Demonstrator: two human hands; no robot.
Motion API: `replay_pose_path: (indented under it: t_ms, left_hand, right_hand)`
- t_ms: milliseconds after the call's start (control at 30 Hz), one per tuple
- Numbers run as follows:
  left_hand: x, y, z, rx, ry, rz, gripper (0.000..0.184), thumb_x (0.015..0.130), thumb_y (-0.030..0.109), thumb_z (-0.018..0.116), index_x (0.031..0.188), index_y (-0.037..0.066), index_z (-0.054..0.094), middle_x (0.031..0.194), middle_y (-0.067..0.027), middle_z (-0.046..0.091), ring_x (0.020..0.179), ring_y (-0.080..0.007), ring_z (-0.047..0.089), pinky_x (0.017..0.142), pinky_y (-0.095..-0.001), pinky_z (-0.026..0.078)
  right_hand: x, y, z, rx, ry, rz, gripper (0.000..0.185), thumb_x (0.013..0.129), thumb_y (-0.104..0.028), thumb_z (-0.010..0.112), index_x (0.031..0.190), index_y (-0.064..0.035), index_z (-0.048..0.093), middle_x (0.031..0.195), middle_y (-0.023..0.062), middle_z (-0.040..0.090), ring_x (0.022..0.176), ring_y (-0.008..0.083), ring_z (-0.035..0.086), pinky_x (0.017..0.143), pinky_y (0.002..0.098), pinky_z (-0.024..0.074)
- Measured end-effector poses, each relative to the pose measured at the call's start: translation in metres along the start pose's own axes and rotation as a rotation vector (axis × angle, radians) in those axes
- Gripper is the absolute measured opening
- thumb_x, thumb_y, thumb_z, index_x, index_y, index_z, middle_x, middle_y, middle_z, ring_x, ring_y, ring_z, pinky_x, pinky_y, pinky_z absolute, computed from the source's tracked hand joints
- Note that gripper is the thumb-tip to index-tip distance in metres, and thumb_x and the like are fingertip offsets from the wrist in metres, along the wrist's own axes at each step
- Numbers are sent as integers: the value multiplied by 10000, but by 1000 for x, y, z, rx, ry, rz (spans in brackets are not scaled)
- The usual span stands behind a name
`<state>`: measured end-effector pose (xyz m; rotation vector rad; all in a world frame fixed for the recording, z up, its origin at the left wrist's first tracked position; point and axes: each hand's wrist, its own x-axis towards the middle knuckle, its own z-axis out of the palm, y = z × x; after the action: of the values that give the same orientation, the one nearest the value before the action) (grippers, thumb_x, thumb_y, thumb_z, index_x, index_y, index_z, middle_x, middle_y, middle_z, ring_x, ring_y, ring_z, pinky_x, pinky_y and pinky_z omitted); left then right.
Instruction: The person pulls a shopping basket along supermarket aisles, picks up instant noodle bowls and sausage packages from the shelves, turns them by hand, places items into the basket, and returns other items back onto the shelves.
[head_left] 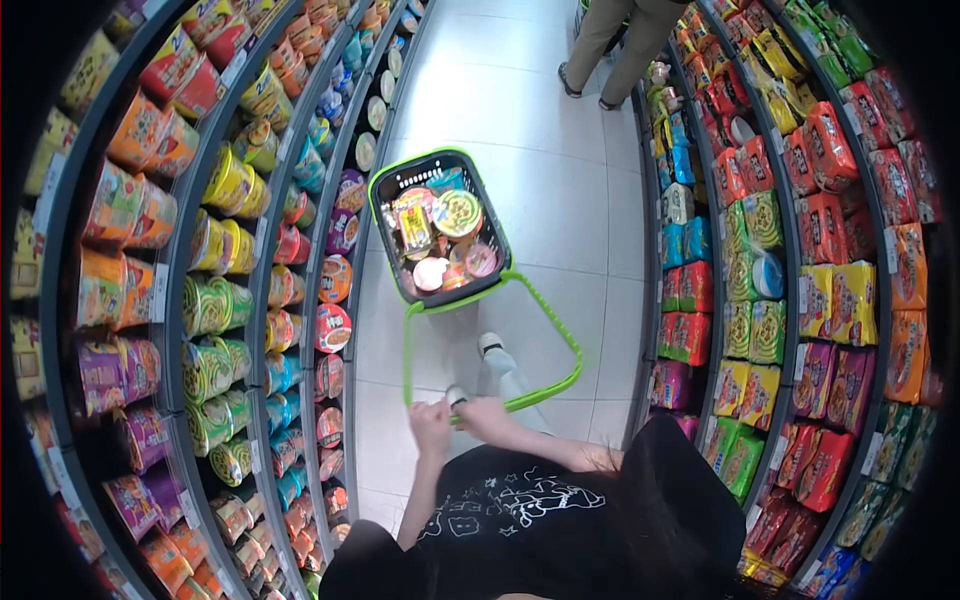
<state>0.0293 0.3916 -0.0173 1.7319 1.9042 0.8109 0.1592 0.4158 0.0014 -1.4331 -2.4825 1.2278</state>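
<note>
Cups (210, 305) line the left shelves (175, 250). Left hand (430, 426), fingers curled, is at the near-left corner of the handle (574, 364); its hold is unclear. Basket (374, 212) of cups and packs lies beyond. Right hand (486, 420) is closed on the handle. Packs (838, 302) fill the right shelves (787, 290).

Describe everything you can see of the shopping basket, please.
The shopping basket looks plastic: black, perforated near the top of its far wall, with a bright green rim. Its open top faces up, showing piled instant noodle cups and at least one packet. A long green loop handle extends toward the person, whose left hand and right hand are at its near end. Its underside is hidden.
</note>
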Motion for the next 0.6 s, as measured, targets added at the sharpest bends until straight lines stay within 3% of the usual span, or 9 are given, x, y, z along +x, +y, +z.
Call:
replay_pose_path:
  t_ms: [133, 200, 233, 300, 367, 400, 433, 533, 600]
  left_hand:
    - [27, -8, -38, 43, -14, -47, 273, 741, 127, 520, 498, 4, 497, 464, -140, 400, 519, -288, 420, 579, -382, 330]
    - [35, -4, -50, 73, -84, -186, 285, 749, 131, 508, 506, -15, 487, 476, -150, 401, 536, -299, 417, 582, -388, 323]
    - [39, -3, -51, 76, -83, -190, 285, 749, 131, 508, 506, -15, 487, 476, -150, 401, 536, -299, 417, 582, -388, 323]
    - [43, 0, -53, 121, -56, -251, 291, 760, 131, 490, 514, -26, 482, 479, -155, 402, 535, -309, 409, 589, -388, 318]
    - [47, -7, -45, 120, -14, -324, 287, 759, 127, 487, 512, -19, 483, 482, -149, 403, 540, -307, 405, 591, -386, 315]
    - [46, -7, -41, 114, 23, -389, 283, 759, 124, 484, 511, -11, 485, 486, -142, 404, 544, -306, 401, 594, -385, 313]
    - [44, -7, -38, 121, 34, -439, 283, 759, 124, 484, 511, -11, 485, 486, -142, 404, 544, -306, 401, 594, -385, 313]
    - [56, -2, -30, 52, 233, -455, 222, 752, 88, 478, 551, -1, 508, 547, -124, 459, 622, -283, 445, 635, -362, 334]
    - [71, 6, -25, -140, 553, -533, 108, 735, 32, 469, 787, 10, 562, 809, -126, 537, 849, -244, 481, 770, -335, 348]
  right_hand:
    - [41, -17, -25, 177, 7, -66, 180, 666, -223, 594, 750, -64, 581, 632, 100, 575, 604, 249, 568, 545, 364, 434]
    - [62, -10, -31, 804, -366, -57, 163, 697, -170, 552, 792, -38, 564, 647, 104, 590, 600, 184, 578, 548, 313, 444]
    - [76, 0, -31, 674, -382, -157, 190, 722, -136, 515, 876, -28, 542, 709, 102, 601, 610, 140, 571, 544, 270, 447]
    - [107, 29, -25, 1074, -477, 156, 197, 701, -131, 524, 865, -26, 548, 693, 84, 596, 585, 142, 577, 515, 261, 470]
    - [146, 80, -20, 1025, -208, 84, 173, 708, -117, 518, 840, -7, 540, 686, 62, 593, 538, 136, 559, 459, 257, 463]
    - [165, 103, -23, 953, -55, 216, 140, 716, -89, 501, 816, 3, 533, 641, 52, 569, 499, 138, 533, 392, 268, 430]
    - [190, 136, -33, 1009, -211, 295, 228, 708, -92, 555, 902, 16, 503, 761, 93, 573, 557, 160, 552, 450, 294, 456]
    - [252, 186, -50, 1032, 268, 588, 423, 706, -212, 593, 1056, -63, 407, 812, 110, 547, 552, 202, 561, 406, 298, 473]
    - [284, 230, -58, 967, 273, 654, 625, 668, -208, 635, 1164, -77, 277, 855, 125, 532, 602, 215, 563, 434, 325, 488]
